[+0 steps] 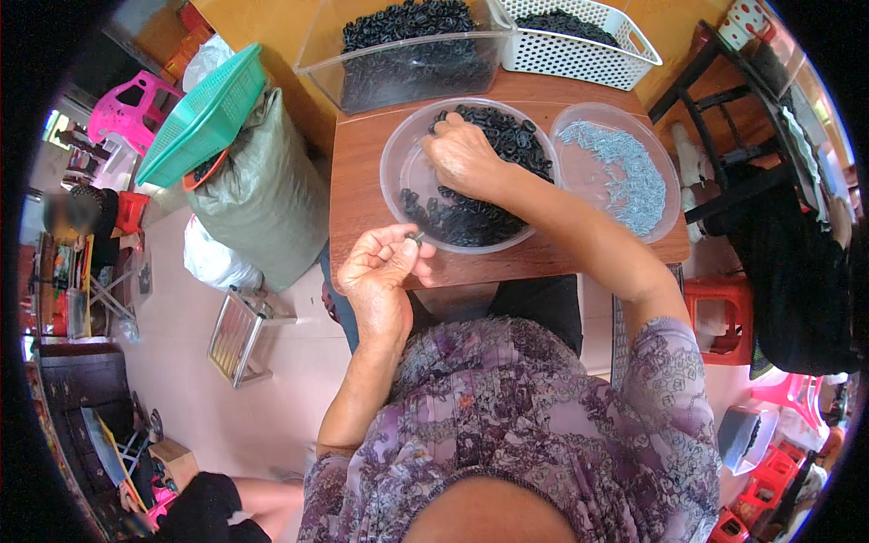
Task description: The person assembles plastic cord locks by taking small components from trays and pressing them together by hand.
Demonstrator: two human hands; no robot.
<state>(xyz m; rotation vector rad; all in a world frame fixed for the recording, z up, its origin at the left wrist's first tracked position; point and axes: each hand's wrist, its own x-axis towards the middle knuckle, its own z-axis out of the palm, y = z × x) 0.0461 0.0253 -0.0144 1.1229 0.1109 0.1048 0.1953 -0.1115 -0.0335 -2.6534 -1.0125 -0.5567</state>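
My left hand (378, 271) is just off the table's front edge, thumb and fingertips pinched on a small dark piece (414, 238) with a pale, shiny part on it. Over a round clear plastic tub (387, 181), my right hand (464, 161) reaches down among small black ring-shaped parts (507, 136). Its fingers are drawn together at the tub's left side, and whatever lies between them is hidden. Against the tub's right side sits a shallow round plastic tray (674, 185) holding many thin silvery pins (629, 172).
A clear bin (407, 77) and a white perforated basket (579, 68), both with black parts, stand behind the wooden table (358, 145). To the left, a teal basket (204, 113) tops a full sack (262, 195). A metal rack (244, 335) and red stool (720, 317) flank me.
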